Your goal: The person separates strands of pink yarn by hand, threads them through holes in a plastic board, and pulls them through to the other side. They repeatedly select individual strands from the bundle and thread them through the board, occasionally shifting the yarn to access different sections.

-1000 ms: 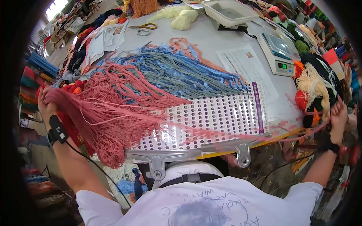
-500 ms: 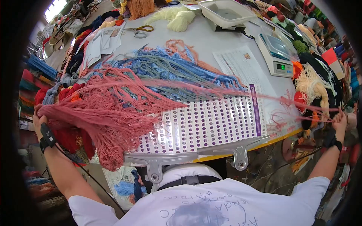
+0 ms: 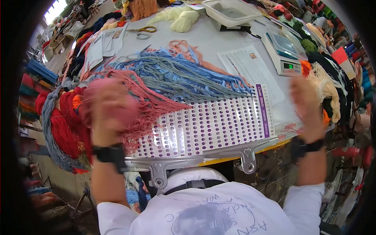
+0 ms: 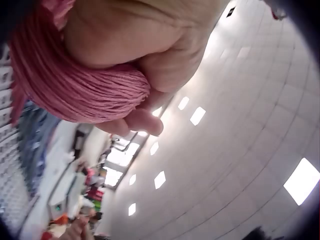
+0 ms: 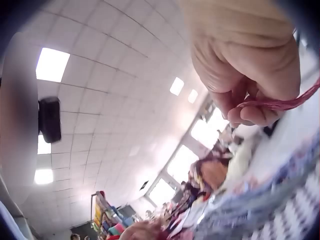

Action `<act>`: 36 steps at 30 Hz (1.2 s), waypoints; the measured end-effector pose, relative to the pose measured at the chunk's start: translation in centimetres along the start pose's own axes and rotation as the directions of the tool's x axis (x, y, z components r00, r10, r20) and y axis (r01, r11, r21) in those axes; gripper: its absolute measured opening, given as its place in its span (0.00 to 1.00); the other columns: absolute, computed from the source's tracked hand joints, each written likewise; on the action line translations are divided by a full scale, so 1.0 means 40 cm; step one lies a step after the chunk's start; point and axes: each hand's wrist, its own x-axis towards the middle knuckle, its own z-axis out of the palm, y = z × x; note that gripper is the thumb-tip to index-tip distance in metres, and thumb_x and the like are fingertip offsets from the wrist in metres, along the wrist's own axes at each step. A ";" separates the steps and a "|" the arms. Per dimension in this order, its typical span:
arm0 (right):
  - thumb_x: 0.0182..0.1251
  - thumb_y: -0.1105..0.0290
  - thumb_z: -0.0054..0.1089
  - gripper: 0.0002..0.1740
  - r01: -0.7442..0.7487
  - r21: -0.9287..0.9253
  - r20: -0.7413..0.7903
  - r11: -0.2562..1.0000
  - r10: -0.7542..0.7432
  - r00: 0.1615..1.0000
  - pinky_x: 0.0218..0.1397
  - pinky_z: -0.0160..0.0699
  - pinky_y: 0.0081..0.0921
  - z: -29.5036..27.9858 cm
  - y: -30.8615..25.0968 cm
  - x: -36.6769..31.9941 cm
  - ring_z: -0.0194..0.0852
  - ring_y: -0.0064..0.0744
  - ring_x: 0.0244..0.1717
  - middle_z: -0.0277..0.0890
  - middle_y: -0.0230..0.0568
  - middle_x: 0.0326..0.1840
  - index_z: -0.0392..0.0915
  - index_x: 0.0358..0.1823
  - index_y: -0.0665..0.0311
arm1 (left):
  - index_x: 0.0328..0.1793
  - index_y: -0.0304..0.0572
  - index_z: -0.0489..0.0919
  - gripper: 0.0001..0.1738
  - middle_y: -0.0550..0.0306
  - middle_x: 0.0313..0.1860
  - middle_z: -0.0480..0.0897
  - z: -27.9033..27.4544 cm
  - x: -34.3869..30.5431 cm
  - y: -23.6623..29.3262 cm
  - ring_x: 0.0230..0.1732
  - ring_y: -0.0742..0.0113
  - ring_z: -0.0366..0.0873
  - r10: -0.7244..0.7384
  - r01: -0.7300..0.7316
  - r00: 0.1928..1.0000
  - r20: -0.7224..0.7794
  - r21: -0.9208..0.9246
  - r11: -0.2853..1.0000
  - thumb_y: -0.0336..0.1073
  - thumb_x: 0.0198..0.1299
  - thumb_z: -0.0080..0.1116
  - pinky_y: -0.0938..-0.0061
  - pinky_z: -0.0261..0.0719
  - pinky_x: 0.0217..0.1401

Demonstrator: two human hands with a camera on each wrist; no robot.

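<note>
My left hand [image 3: 107, 113], blurred in the head view, grips a thick bundle of pink yarn [image 4: 85, 92]; in the left wrist view the fingers curl round it. Thin pink strands [image 5: 285, 104] are pinched in my right hand [image 5: 245, 65], which the head view shows blurred above the right front of the table. More pink yarn [image 3: 156, 96] spreads over the left part of a white card with rows of purple-rimmed holes [image 3: 211, 129]. Behind the card lie blue and grey strands [image 3: 176, 74].
A metal bracket [image 3: 196, 156] runs along the front edge. A digital scale [image 3: 280, 55], a white tray [image 3: 231, 13], scissors [image 3: 147, 29] and a printed sheet [image 3: 254, 70] stand or lie farther back. Red and grey yarn [image 3: 58, 129] hangs at the left; cream yarn [image 3: 327, 86] lies right.
Both hands have come inward from far apart. The pink bundle has moved right with my left hand, and the long strands stretched between the hands no longer show across the card.
</note>
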 end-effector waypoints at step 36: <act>0.52 0.73 0.60 0.13 0.283 -0.527 0.245 0.802 -0.176 0.954 0.43 0.76 0.32 0.475 0.280 -0.089 0.77 0.42 0.38 0.75 0.39 0.37 0.81 0.41 0.62 | 0.37 0.32 0.75 0.08 0.57 0.26 0.77 0.131 0.090 -0.277 0.23 0.70 0.74 -0.295 0.124 0.945 0.138 0.684 0.719 0.31 0.55 0.52 0.74 0.73 0.23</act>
